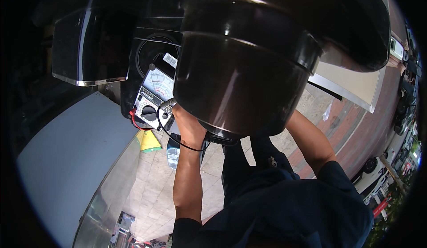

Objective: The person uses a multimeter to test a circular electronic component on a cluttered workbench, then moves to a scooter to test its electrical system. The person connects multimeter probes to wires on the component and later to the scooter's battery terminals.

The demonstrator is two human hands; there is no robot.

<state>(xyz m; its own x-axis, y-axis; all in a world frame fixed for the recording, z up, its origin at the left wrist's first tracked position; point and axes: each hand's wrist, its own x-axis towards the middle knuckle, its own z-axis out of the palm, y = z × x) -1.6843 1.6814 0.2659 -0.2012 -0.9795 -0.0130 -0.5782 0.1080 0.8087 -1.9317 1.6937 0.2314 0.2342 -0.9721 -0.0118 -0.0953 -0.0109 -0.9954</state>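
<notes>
A large glossy black cylindrical body (240, 79) fills the upper middle of the view and covers much of what lies behind it. My left hand (189, 125) reaches up behind its lower left edge; the fingers are hidden. Just left of that hand, an analog multimeter (152, 96) with a needle scale and a round black dial lies tilted. A red lead (133, 116) comes off its left side, and a black lead (173, 140) loops down past my left wrist. My right forearm (309, 139) runs up behind the cylinder's right side, where the hand itself is out of sight.
To the left stands a grey-white panel (75, 150) with a metal edge. A yellow and green packet (149, 141) and a blue-grey object (173, 155) sit below the multimeter. A pale board (349, 81) is at right, with parked vehicles (376, 172) beyond the paving.
</notes>
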